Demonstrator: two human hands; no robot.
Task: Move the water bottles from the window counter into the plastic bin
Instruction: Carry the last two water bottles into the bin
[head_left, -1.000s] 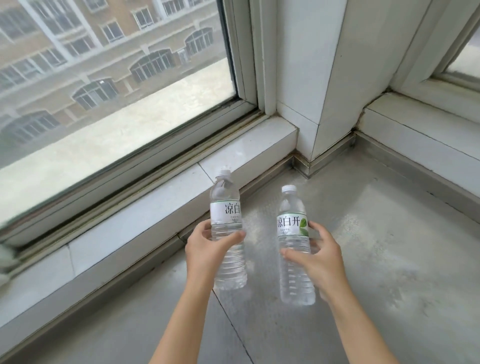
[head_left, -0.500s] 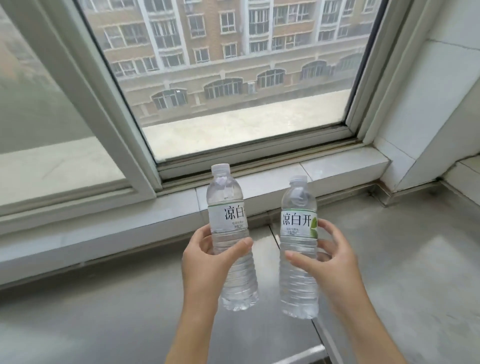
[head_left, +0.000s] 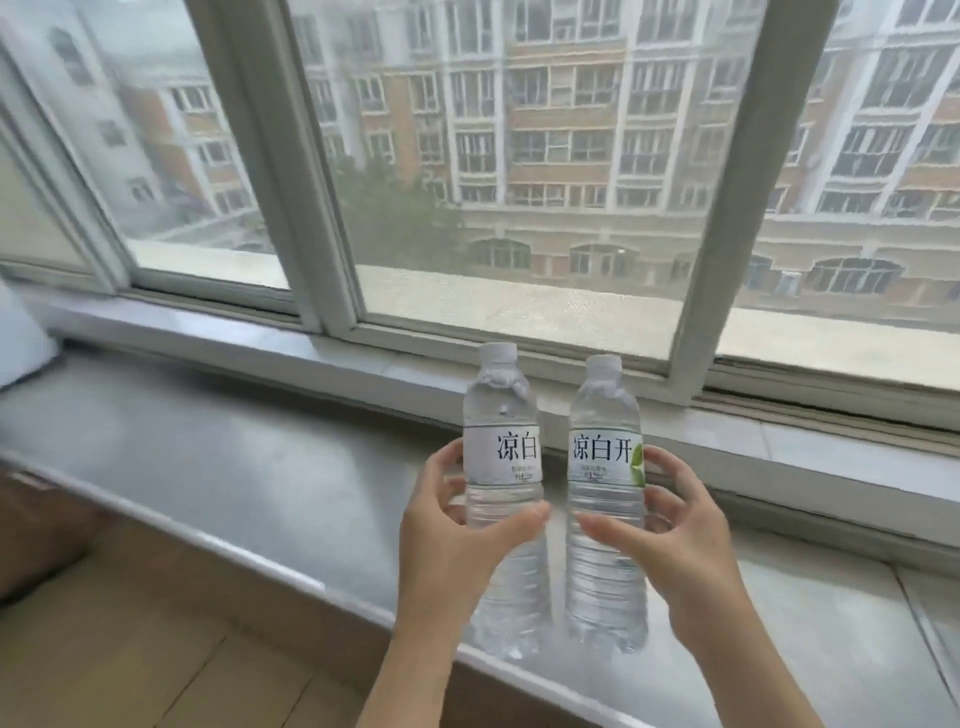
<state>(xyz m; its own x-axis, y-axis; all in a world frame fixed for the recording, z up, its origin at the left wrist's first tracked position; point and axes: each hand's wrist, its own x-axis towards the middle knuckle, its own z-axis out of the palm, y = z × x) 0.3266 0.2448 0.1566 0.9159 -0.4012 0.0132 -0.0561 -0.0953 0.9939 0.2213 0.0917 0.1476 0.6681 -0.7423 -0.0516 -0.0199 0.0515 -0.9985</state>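
Far across my view runs the big white-framed window (head_left: 332, 208). Below it the long grey stone bench (head_left: 234, 467) stretches left to right, with brown wooden flooring (head_left: 130, 649) near and left. I cannot see the plastic bin anywhere.

I hold two clear plastic water bottles upright, side by side and nearly touching, above the bench's near edge. The left bottle (head_left: 501, 441) carries a plain white label; my left hand (head_left: 452, 535) has a closed grip around its ribbed middle. The right bottle (head_left: 605, 441), its label bearing a green leaf, sits in my right hand (head_left: 675, 540), gripped the same way.

To carry well, I judge I should keep both upright, squeeze only lightly because thin walls buckle, hold them from knocking together, and find the bin before lowering.
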